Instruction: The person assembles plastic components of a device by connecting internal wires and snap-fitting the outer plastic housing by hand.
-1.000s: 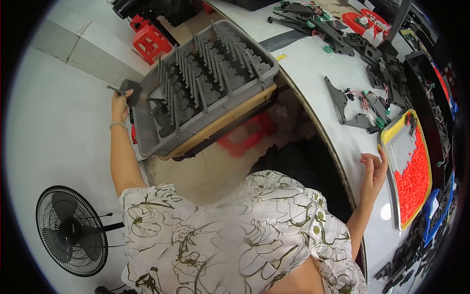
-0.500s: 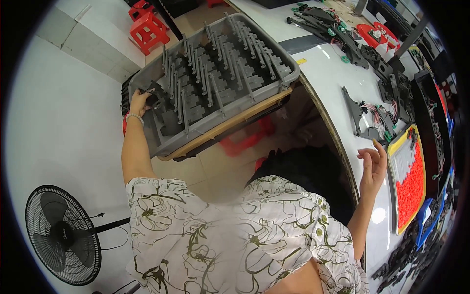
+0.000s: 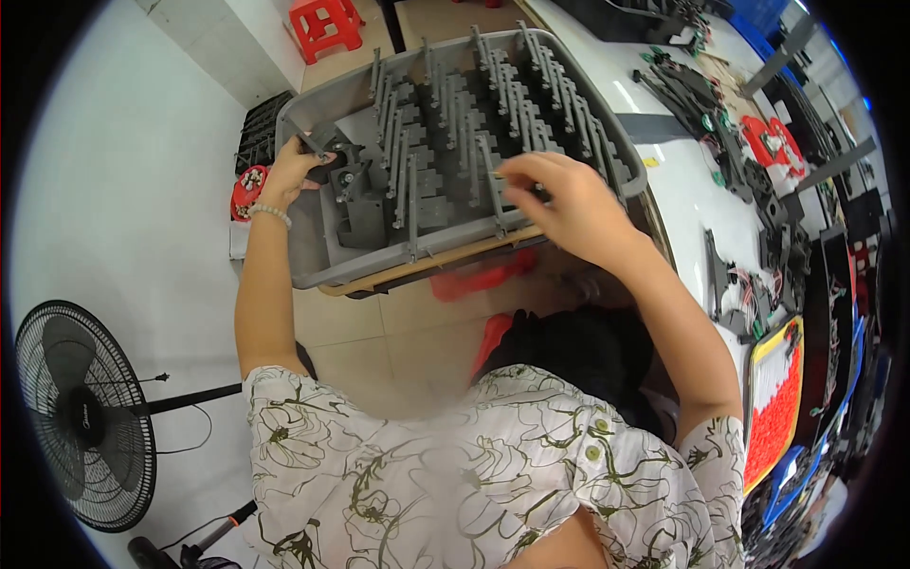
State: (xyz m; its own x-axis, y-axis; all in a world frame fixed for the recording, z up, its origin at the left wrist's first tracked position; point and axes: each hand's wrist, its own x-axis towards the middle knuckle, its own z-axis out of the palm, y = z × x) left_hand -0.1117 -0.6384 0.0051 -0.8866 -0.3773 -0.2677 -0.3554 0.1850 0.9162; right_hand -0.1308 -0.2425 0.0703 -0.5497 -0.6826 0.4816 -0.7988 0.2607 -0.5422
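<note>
**Fingers of the left hand (image 3: 286,178) clamped on a dark gray plastic piece with a thin rod (image 3: 308,141); those of the right hand (image 3: 576,204) bent and apart**

Head view. The piece is held at the left end of a large gray rectangular plastic tub (image 3: 305,245), just beside a dark gray angular plastic block (image 3: 362,226) inside it. The hand hides much of the piece, and whether it touches the tub's floor cannot be told. The right hand is over the near side of the tub, its thumb and forefinger parted, with nothing seen between them; contact with the rods there cannot be told. Slanting rows of dark gray plastic parts with upright rods (image 3: 408,142) fill the middle and right of the tub, which rests above a tan board (image 3: 431,261). At right, a white worktable (image 3: 687,228) bears a yellow-rimmed tray (image 3: 793,334) of small red pieces (image 3: 773,417).

The step in hand appears to be the positioning of the held piece among its neighbors. The next move would call for a steady left grip, a level piece and fingers clear of the rods.
</note>
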